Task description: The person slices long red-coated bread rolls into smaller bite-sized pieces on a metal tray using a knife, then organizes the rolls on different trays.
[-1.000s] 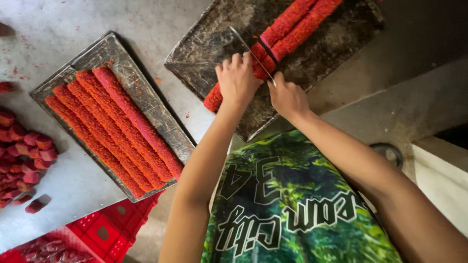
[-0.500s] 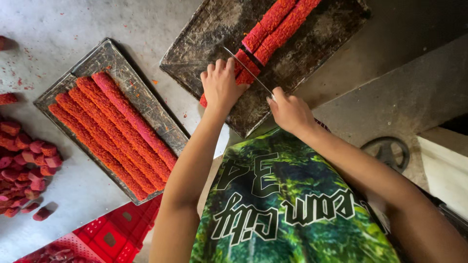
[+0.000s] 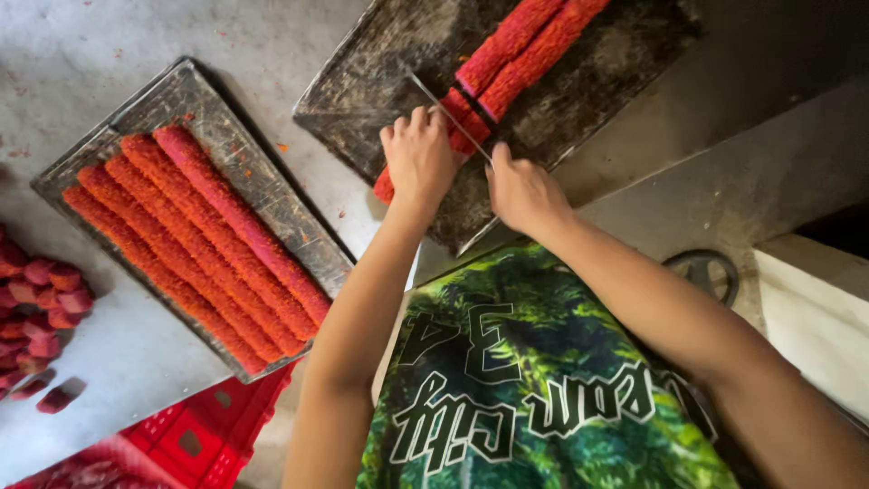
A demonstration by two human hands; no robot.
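Two long red rolls (image 3: pixel 529 41) lie side by side on a dark metal tray (image 3: pixel 615 91) at the top. My left hand (image 3: pixel 418 156) presses down on their near ends (image 3: pixel 385 186). My right hand (image 3: pixel 523 192) grips a thin knife (image 3: pixel 448 113) whose blade cuts across the rolls just beyond my left fingers. A gap shows in the rolls at the blade.
A second metal tray (image 3: pixel 195 95) at the left holds several long red rolls (image 3: pixel 195 244). A heap of short red cut pieces (image 3: pixel 32 308) lies at the far left on the grey table. A red plastic crate (image 3: pixel 190 435) sits below. A grey ledge runs at the right.
Both hands and the knife have shifted a little along the rolls toward the far end; the blade now sits in a fresh cut.
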